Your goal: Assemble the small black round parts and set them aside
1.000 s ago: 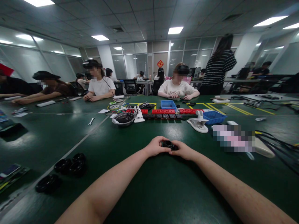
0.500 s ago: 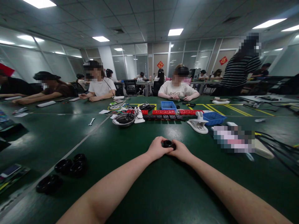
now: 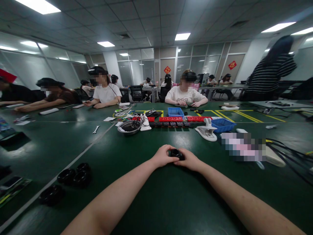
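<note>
Between my hands is a small black ring-shaped part [image 3: 175, 152] with a round opening facing up, low over the green table. My left hand [image 3: 164, 156] curls round its left side, thumb along the near edge. From the right, my right hand [image 3: 188, 159] grips the same part, its thumb close to the left one. The fingers hide much of it, so its exact kind cannot be made out. Several larger black rings [image 3: 81, 178] lie in a group on the table to the left of my forearm.
Beyond my hands stand a metal bowl [image 3: 129, 127] with black cable, red power strips [image 3: 172, 119], blue bins [image 3: 222, 124] and a white clip stand [image 3: 206, 132]. A wrench [image 3: 96, 129] lies left. Black cables [image 3: 285, 156] and a blurred-out pouch [image 3: 242, 147] are on the right. Co-workers sit opposite.
Both hands keep their hold on the black ring-shaped part, with only a slight shift of the fingers. A standing person in stripes has moved to the right in the background.
</note>
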### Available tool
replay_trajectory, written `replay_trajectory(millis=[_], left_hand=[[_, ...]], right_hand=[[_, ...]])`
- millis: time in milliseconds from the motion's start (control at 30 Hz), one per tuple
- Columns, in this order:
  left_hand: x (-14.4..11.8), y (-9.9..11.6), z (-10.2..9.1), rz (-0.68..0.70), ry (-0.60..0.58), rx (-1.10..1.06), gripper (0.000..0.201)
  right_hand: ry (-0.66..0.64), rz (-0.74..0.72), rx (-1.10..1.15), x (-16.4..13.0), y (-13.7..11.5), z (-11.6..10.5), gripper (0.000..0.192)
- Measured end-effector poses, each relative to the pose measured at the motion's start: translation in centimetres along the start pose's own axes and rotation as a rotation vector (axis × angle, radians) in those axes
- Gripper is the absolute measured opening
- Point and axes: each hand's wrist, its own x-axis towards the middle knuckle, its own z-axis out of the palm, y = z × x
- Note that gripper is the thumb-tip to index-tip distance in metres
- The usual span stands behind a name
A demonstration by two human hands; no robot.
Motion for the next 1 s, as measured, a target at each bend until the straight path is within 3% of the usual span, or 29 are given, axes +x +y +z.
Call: replay_trajectory(millis=[133, 300, 1000], left_hand=[[0.21, -0.23, -0.29, -0.032, -0.103, -0.101, 0.048], [0.26, -0.29, -0.32, 0.008, -0.064, -0.057, 0.048], [0.01, -0.24, 0.12, 0.053, 0.001, 0.042, 0.044]], right_hand=[[-0.138, -0.053, 0.175, 0.15, 0.54, -0.77, 0.034], [-0.198, -0.037, 0.304, 0.23, 0.55, -0.80, 0.034], [-0.139, 0.081, 0.315, 0.29, 0.92, -0.38, 0.038]])
